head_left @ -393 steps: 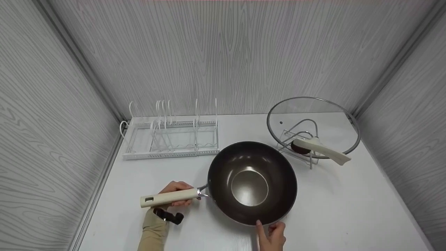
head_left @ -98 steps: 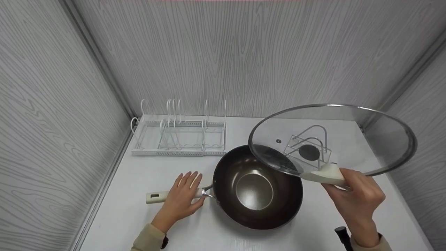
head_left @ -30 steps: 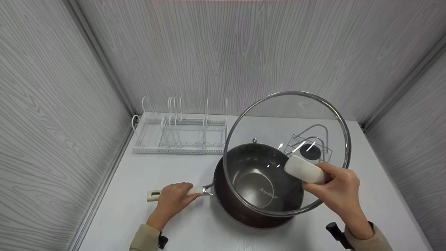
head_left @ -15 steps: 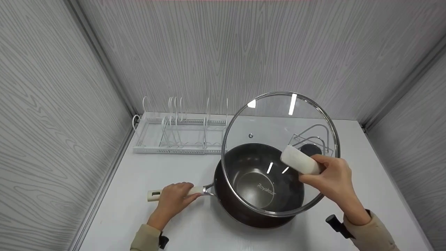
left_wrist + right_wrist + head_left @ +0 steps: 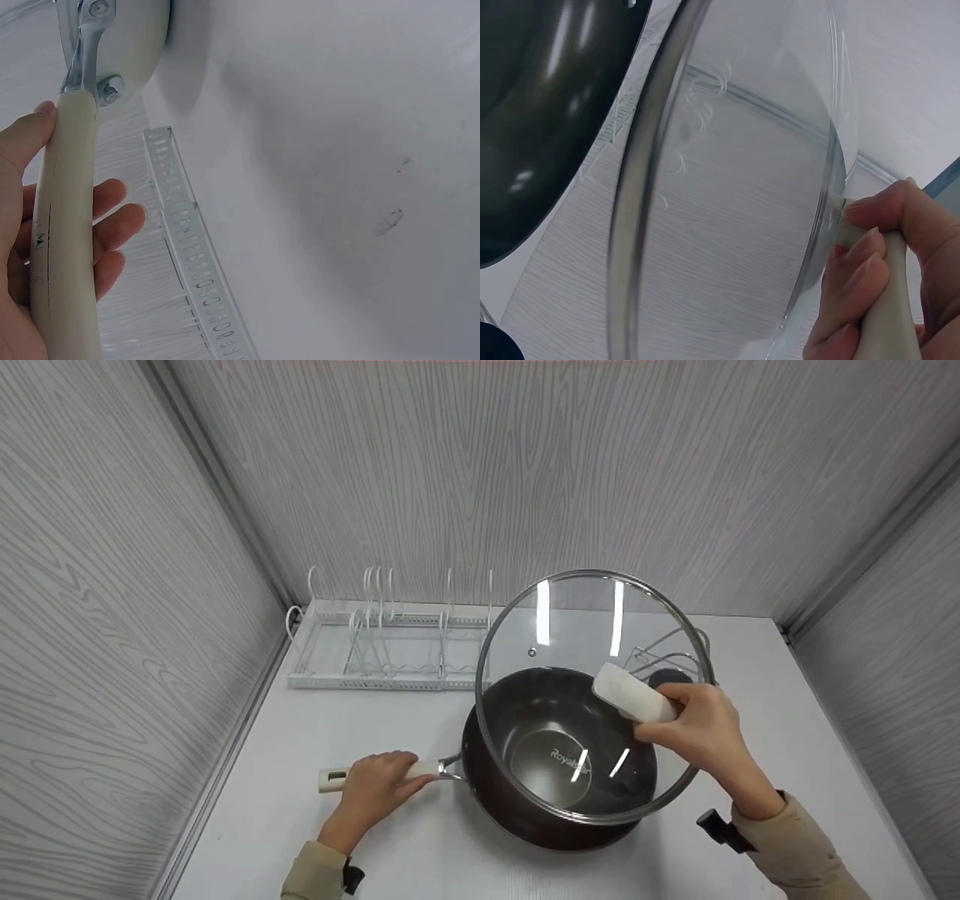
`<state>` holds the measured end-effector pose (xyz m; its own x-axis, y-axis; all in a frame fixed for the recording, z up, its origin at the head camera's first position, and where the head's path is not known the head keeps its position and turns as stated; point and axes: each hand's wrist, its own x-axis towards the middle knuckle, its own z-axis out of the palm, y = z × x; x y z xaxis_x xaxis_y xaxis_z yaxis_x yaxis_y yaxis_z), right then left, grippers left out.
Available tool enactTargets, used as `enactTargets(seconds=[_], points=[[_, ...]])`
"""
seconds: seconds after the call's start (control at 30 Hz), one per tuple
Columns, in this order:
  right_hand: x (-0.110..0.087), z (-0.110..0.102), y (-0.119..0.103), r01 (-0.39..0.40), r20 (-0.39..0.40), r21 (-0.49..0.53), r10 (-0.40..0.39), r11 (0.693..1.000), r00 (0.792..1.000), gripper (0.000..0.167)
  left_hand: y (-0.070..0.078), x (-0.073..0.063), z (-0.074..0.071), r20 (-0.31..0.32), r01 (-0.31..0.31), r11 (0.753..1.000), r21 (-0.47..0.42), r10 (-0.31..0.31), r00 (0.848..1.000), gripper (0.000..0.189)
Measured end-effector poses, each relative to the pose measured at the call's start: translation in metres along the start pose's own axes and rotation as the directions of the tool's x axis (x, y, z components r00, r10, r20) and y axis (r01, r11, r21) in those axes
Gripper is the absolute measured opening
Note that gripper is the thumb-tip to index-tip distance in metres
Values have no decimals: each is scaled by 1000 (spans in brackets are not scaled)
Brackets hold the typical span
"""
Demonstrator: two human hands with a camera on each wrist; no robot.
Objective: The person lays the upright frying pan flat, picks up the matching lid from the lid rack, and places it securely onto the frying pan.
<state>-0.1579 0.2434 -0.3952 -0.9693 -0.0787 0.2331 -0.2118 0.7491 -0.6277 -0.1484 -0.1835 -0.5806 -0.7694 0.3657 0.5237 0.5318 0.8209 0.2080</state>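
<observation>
A dark brown wok stands on the white table, its cream handle pointing left. My left hand grips that handle; in the left wrist view the thumb lies along one side and the fingertips curl round the other. Over the wok, a clear glass lid with a metal rim is held tilted. My right hand holds the lid's white handle between thumb and fingers. The right wrist view shows the lid rim apart from the wok wall. "Royalstar" lettering appears over the wok bottom.
A white adjustable rack with upright loops stands at the back left. Behind the lid on the right is a small wire stand with a dark disc. Grey wood-grain walls enclose the table's back and sides.
The lid leaned on the wire stand at first; my right hand lifted it and brought it left over the wok. Lately it shifted slightly further left. My left hand stays on the wok handle.
</observation>
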Motion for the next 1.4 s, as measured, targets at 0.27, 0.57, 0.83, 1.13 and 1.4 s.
enactTargets(seconds=[0.27, 0.57, 0.83, 1.13, 1.4], points=[[8, 10, 5, -17, 55, -24, 18, 1000, 998, 19, 0, 1, 1, -21, -22, 1000, -6, 22, 1000, 36], [11, 22, 11, -12, 94, -34, 15, 999, 995, 15, -2, -1, 3, -19, -18, 1000, -8, 18, 1000, 36], [12, 33, 18, 4, 139, -42, 2, 999, 990, 13, -4, 0, 5, -16, -13, 1000, -23, 12, 1000, 37], [10, 49, 28, -20, 193, -58, 31, 998, 981, 13, -3, 1, 2, 2, 11, 999, -38, -11, 1000, 37], [12, 62, 36, -32, 236, -37, 40, 999, 971, 13, -1, 1, 1, 22, 28, 999, -23, -28, 999, 37]])
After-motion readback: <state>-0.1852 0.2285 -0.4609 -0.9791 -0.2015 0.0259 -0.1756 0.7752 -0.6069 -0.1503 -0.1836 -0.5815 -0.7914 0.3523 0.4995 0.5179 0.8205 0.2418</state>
